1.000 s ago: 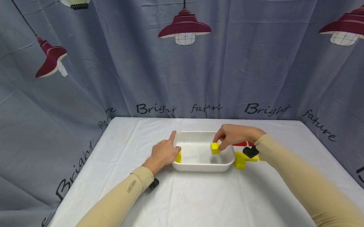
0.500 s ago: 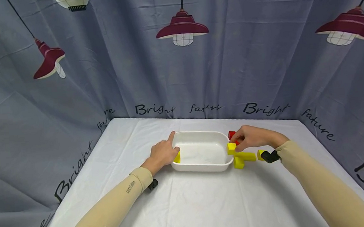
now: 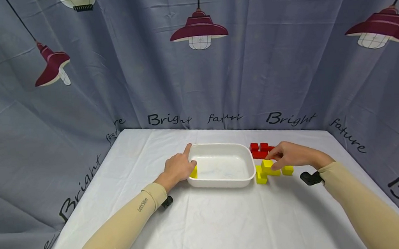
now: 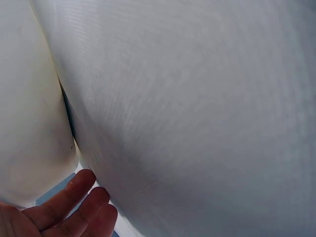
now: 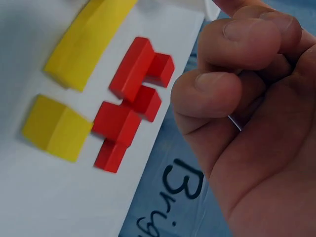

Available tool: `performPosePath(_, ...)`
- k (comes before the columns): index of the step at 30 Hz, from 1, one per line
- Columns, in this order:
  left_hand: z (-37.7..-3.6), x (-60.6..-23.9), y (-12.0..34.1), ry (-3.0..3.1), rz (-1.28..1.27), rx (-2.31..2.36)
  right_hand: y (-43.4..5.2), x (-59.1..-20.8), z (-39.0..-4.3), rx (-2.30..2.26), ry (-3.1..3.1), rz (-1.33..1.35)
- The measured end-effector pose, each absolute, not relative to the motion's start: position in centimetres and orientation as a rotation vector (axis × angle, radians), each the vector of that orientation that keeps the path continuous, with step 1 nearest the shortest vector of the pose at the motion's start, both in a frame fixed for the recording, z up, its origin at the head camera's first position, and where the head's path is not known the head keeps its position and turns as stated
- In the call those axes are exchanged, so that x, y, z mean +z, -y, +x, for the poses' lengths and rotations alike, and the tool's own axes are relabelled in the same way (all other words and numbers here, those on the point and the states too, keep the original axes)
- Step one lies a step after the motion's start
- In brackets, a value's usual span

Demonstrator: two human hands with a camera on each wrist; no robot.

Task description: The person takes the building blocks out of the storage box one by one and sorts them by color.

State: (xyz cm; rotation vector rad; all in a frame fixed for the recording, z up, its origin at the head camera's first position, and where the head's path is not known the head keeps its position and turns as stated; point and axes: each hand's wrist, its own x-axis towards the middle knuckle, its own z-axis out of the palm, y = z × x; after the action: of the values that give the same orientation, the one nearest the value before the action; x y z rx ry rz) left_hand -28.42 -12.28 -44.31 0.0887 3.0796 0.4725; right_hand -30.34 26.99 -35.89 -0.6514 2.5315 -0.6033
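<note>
A white tray (image 3: 246,178) sits mid-table. My left hand (image 3: 179,166) rests on its left rim with the forefinger stretched along the edge; a yellow block (image 3: 193,172) shows just beside the palm. In the left wrist view the tray wall (image 4: 187,123) fills the picture and relaxed fingers (image 4: 74,205) lie below it. My right hand (image 3: 289,155) is to the right of the tray, and its fingertips pinch a yellow cube (image 3: 267,165) that sits on a yellow cross-shaped piece (image 3: 261,175). In the right wrist view the fingers (image 5: 232,59) are curled, and that cube is hidden.
Red blocks (image 3: 260,150) (image 5: 129,106) lie behind the yellow ones, and a lone yellow cube (image 3: 288,170) (image 5: 54,127) lies to their right. A long yellow piece (image 5: 89,39) shows in the right wrist view. A grey lamp-print curtain (image 3: 196,81) walls in the table on three sides.
My right hand has carried the yellow cube out of the tray, rightward over the rim, down onto the yellow pieces. The left hand has stayed on the rim.
</note>
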Motion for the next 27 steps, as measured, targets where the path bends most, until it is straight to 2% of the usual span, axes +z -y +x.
performPosePath(27,-28.4,-44.2,12.3,-3.076,0.085,0.496,-30.3,-40.9,-29.5,-0.709,-2.521,-0.506)
